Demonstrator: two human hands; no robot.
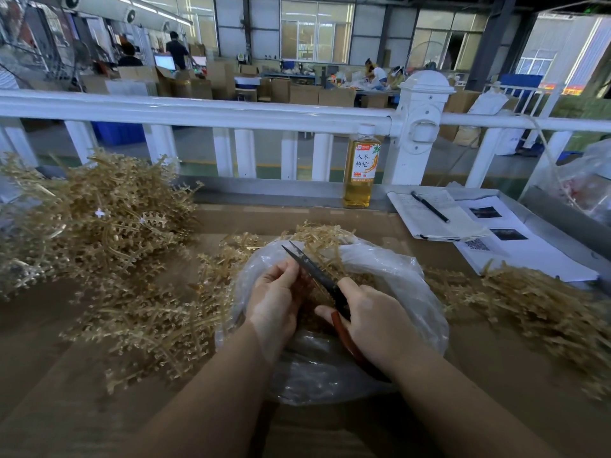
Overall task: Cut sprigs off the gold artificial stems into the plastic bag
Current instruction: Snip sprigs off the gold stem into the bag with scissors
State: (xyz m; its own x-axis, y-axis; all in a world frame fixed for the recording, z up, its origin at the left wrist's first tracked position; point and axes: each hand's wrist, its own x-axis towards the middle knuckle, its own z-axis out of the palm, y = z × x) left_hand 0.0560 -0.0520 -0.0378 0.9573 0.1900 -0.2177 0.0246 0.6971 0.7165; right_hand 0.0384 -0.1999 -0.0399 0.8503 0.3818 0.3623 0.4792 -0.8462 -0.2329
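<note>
Both hands are over the mouth of the crumpled clear plastic bag (390,269), which sits mid-bench on the brown cardboard-covered bench (496,375).

Left hand (276,299): fingers curled, pinching a thin gold plastic sprig stem (325,259) right at the blades. The stem runs up and away over the bag's far rim.

Right hand (373,328): gripping the red-handled scissors with dark blades (314,269). Blades point up-left and cross just beside the left fingertips. Whether the blades are parted at the stem, can't tell.

Inside the bag: cut gold pieces, partly hidden by the hands.

Stock: large heap of gold artificial stems (99,219) far left, a looser spread (155,322) touching the bag's left side, and another pile of gold stems (535,309) to the right, near the bag.

Edges: white railing (198,110) runs along the bench's far edge. Amber drink bottle with white cap (361,170) stands upright against it, well apart from the bag. Open notebook with a black pen on it (433,216) and white printed sheets (515,246) lie far right. Bare bench strip lies between the bag and the bottle.
</note>
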